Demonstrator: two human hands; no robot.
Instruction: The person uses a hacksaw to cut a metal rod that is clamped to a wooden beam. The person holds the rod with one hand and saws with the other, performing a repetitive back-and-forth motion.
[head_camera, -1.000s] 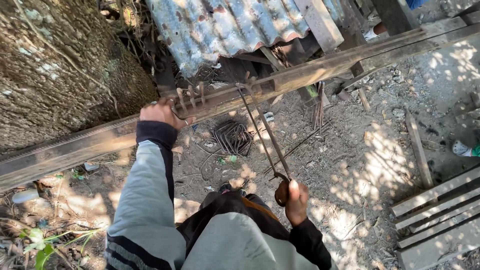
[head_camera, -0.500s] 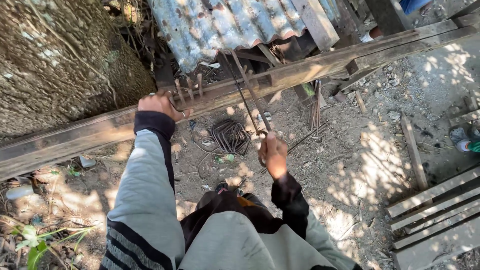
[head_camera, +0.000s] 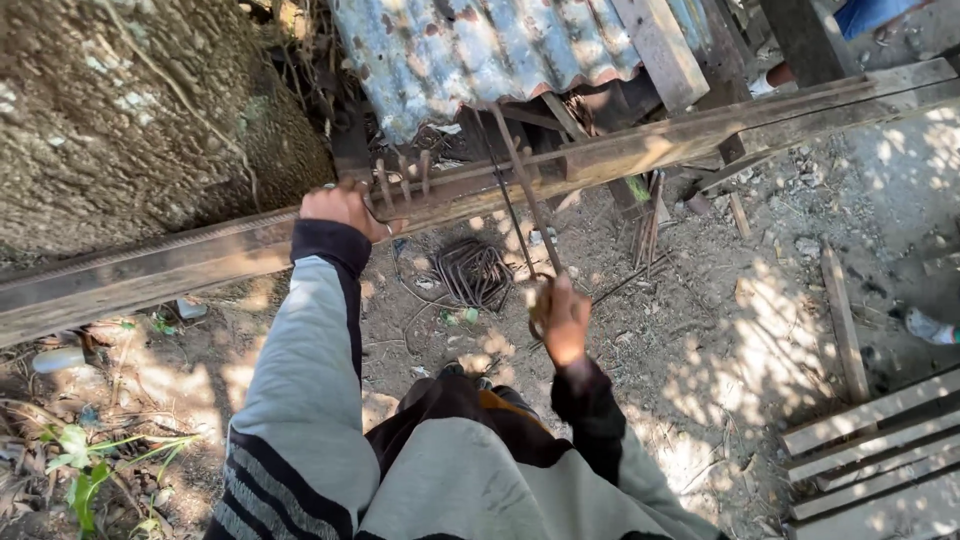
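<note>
Left hand (head_camera: 345, 208): closed over the top edge of a long wooden beam (head_camera: 180, 270), fingers curled onto a bent piece of steel rod (head_camera: 385, 195) seated among upright metal pegs (head_camera: 412, 172) fixed in the beam. Sleeve grey with black cuff and stripes.

Right hand (head_camera: 562, 320): fist closed around the lower end of a long metal bending lever (head_camera: 525, 195), which runs up and away from the hand to the beam, meeting it just right of the pegs. The lever's handle end is hidden inside the fist.

Wooden beam: long, weathered, crossing the view from lower left to upper right, raised above the ground.

Coil of tie wire (head_camera: 478, 272): dark loops lying on the dirt below the beam, between the two arms.

Corrugated metal sheet (head_camera: 480, 50): rusted, blue-grey, leaning behind the beam.

Tree trunk (head_camera: 130, 110): rough bark, upper left, just behind the beam.

Wooden planks (head_camera: 880, 450): stacked at lower right on bare ground with dappled shade.

Bundle of short rods (head_camera: 645, 225): leaning under the beam, right of the coil.
</note>
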